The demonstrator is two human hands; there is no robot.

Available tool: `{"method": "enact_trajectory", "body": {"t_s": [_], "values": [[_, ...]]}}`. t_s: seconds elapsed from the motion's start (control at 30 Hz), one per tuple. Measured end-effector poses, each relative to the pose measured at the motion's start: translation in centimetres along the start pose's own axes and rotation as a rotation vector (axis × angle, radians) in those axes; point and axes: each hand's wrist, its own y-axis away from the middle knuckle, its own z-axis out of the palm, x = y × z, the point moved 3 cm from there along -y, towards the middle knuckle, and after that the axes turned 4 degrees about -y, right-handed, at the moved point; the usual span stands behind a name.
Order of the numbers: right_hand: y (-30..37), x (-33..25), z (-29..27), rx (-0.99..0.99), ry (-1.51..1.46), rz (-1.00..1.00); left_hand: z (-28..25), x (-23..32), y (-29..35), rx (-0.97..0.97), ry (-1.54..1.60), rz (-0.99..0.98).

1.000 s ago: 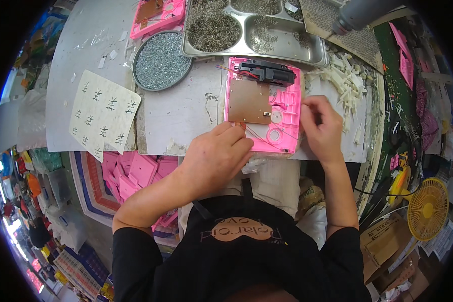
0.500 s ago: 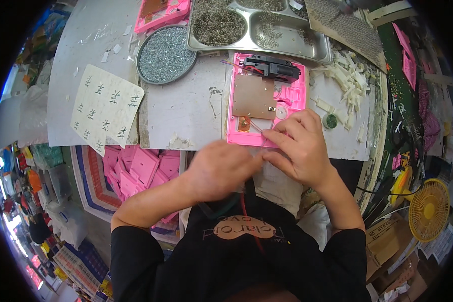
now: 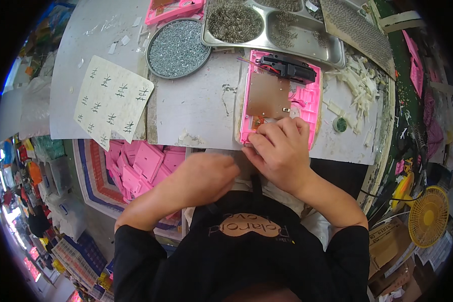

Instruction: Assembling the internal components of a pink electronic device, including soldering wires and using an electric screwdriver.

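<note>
A pink plastic casing (image 3: 314, 98) lies at the near edge of the worktable. Set inside it are a brown circuit board (image 3: 269, 96), a black module (image 3: 289, 69) along its far side and thin wires. My right hand (image 3: 286, 156) rests over the casing's near left corner, thumb and fingertips pinched together there. Whatever they grip is hidden behind the fingers. Off to the left, my left hand (image 3: 206, 177) hovers in front of the table edge, apart from the casing. Its fingers are curled closed, and their contents cannot be seen.
A round tray of screws (image 3: 178, 49) and a metal compartment tray (image 3: 267, 41) with small metal parts stand at the back. White plastic pieces (image 3: 357, 85) lie right, near a small green-filled cup (image 3: 340, 125). A marked sheet (image 3: 115, 103) lies left, above a crate of pink panels (image 3: 145, 162).
My left hand has drawn back leftward, away from my right hand. My right hand has shifted left along the casing's near edge to the corner. The whole view has shifted slightly.
</note>
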Motion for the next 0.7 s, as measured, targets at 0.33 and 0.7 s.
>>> {"method": "enact_trajectory", "body": {"t_s": [0.33, 0.7], "values": [[-4.0, 9.2, -8.3, 0.066, -0.291, 0.146, -1.4, -4.0, -2.8, 0.381, 0.005, 0.236], [-35.3, 29.2, -10.8, 0.193, 0.074, -0.024, -1.4, -4.3, -3.3, 0.306, 0.134, 0.184]]}}
